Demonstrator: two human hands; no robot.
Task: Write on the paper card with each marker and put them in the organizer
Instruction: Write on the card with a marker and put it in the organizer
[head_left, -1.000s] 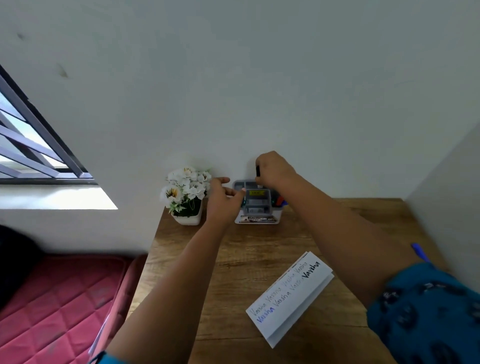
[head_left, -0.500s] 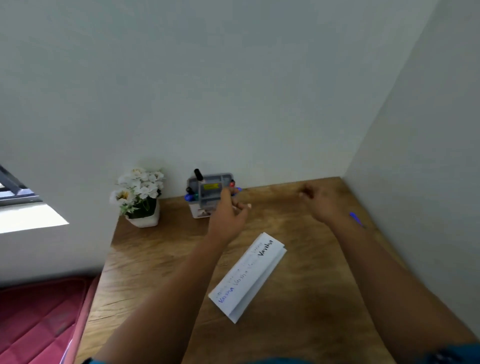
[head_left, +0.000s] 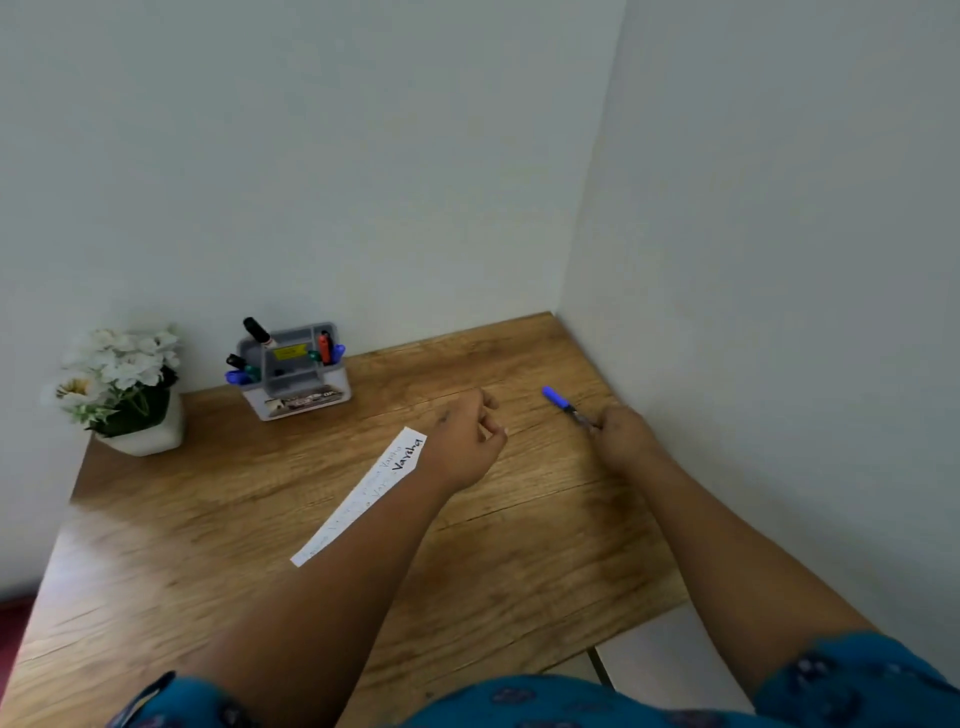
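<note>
A grey organizer (head_left: 298, 382) stands at the back of the wooden desk (head_left: 519, 545) against the wall, with several markers upright in it, black, red, green and blue. The white paper card (head_left: 363, 501) with handwritten lines lies mid-desk, partly covered by my left forearm. My left hand (head_left: 465, 441) hovers over the card's far end, fingers loosely curled, holding nothing. Near the right wall, my right hand (head_left: 623, 436) grips the lower end of a blue-capped marker (head_left: 558, 400) whose cap points away to the back left.
A white pot of white flowers (head_left: 124, 389) stands at the desk's back left. Walls close in behind and on the right. The desk's front right edge drops to a pale floor (head_left: 665, 660).
Both hands left the organizer, where a black marker now stands. My right hand swung to the right wall and took hold of the blue marker. My left hand drew back over the card.
</note>
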